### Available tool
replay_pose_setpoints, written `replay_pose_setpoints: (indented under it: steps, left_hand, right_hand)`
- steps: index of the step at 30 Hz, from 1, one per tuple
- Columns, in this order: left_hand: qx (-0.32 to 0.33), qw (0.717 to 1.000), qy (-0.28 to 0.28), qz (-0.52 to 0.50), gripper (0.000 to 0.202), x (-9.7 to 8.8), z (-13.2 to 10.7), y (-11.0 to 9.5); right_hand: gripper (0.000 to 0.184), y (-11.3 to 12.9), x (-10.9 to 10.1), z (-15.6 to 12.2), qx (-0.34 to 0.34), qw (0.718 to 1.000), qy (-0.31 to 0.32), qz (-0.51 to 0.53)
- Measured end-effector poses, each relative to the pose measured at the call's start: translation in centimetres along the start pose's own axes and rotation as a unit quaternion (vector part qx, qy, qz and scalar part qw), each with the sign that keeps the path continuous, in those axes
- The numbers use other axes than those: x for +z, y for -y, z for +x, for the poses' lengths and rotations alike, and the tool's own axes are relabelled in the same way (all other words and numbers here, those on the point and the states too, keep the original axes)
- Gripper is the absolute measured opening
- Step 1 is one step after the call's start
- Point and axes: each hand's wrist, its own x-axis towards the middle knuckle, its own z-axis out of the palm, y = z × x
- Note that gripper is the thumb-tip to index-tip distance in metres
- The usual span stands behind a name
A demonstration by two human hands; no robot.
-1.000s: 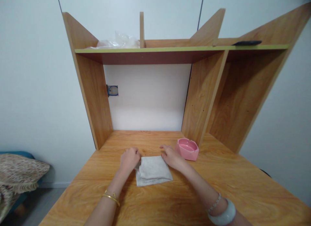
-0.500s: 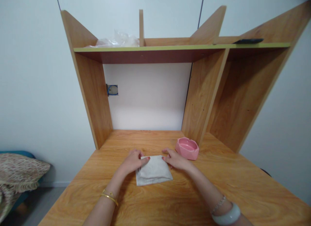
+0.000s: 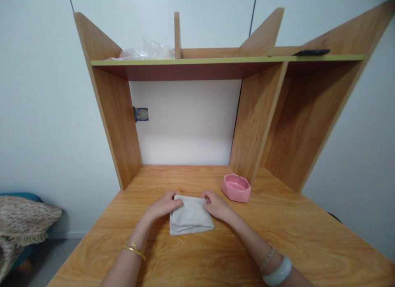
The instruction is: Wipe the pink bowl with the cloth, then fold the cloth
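A folded white cloth (image 3: 189,216) lies flat on the wooden desk (image 3: 216,254) in front of me. My left hand (image 3: 163,204) pinches the cloth's far left corner, its fingers curled on the fabric. My right hand (image 3: 216,204) grips the far right corner the same way. Both wrists rest low over the desk, a gold bangle on the left, a pale bangle and a bead bracelet on the right.
A pink ashtray (image 3: 236,188) sits just right of my right hand, near the upright divider (image 3: 249,122). The hutch shelf above holds a clear plastic bag (image 3: 145,52) and a dark flat object (image 3: 311,52). A patterned blanket (image 3: 21,221) lies at lower left.
Both hands moved inward onto the cloth's far corners and closed on them. The cloth now lies neater, as one flat rectangle, shifted slightly left.
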Motion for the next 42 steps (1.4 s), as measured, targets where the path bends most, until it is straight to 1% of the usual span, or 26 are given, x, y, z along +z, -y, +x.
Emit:
replay_pose_setpoints:
  steps: [4,8,10,12,15,18,20,22,24,27,30,36,39,42]
  left_hand:
    - [-0.02,0.995,-0.021,0.1,0.015,-0.3,-0.2,0.2]
    - [-0.041,0.987,-0.025,0.15,0.013,-0.3,-0.3,0.7]
    - [-0.051,0.983,-0.023,0.177,0.013,-0.3,-0.3,0.8]
    - [-0.056,0.978,-0.025,0.201,0.017,-0.5,-0.4,0.8]
    - [-0.051,0.972,-0.023,0.226,0.025,-0.8,-0.7,0.7]
    - [-0.04,0.972,-0.008,0.233,0.03,-0.9,-0.9,0.5]
    - [-0.022,0.975,-0.012,0.222,0.031,-0.8,-0.9,0.5]
    - [0.002,0.982,-0.041,0.184,0.028,-0.6,-0.6,0.6]
    - [0.019,0.987,-0.092,0.128,0.025,-0.2,-0.1,0.8]
    - [0.019,0.981,-0.167,0.093,0.023,0.2,0.7,1.3]
    - [0.009,0.973,-0.199,0.118,0.019,0.4,1.2,1.6]
    - [0.017,0.966,-0.184,0.182,0.015,1.2,1.1,1.4]
    - [0.033,0.96,-0.165,0.225,0.011,1.7,1.0,1.2]
    - [0.049,0.955,-0.147,0.252,0.01,2.1,0.9,1.1]
  right_hand:
    - [0.018,0.6,0.1,-0.3,0.002,0.999,-0.033,-0.024]
    - [0.022,0.9,-0.2,-0.8,-0.005,0.998,-0.053,-0.021]
    - [0.028,0.8,-0.3,-1.0,-0.005,0.999,-0.041,0.004]
    - [0.034,0.7,-0.3,-1.2,0.002,0.999,-0.011,0.042]
    - [0.034,0.7,0.2,-1.2,0.023,0.996,0.018,0.08]
    - [0.031,0.9,0.5,-1.1,0.031,0.996,0.021,0.084]
    - [0.031,1.0,0.3,-1.1,0.032,0.996,0.016,0.076]
    - [0.032,1.0,-0.2,-1.3,0.036,0.998,0.005,0.055]
    - [0.032,0.6,-0.9,-1.7,0.038,0.999,-0.009,0.026]
    - [0.029,-0.7,-2.2,-2.7,0.033,0.999,-0.037,-0.006]
    - [0.026,-2.8,-3.7,-3.9,0.047,0.996,-0.066,-0.048]
    - [0.021,-7.3,-6.6,-5.4,0.092,0.981,-0.091,-0.147]
    - [0.02,-9.0,-7.8,-5.5,0.122,0.971,-0.101,-0.18]
    - [0.018,-10.1,-8.5,-5.2,0.145,0.963,-0.098,-0.206]
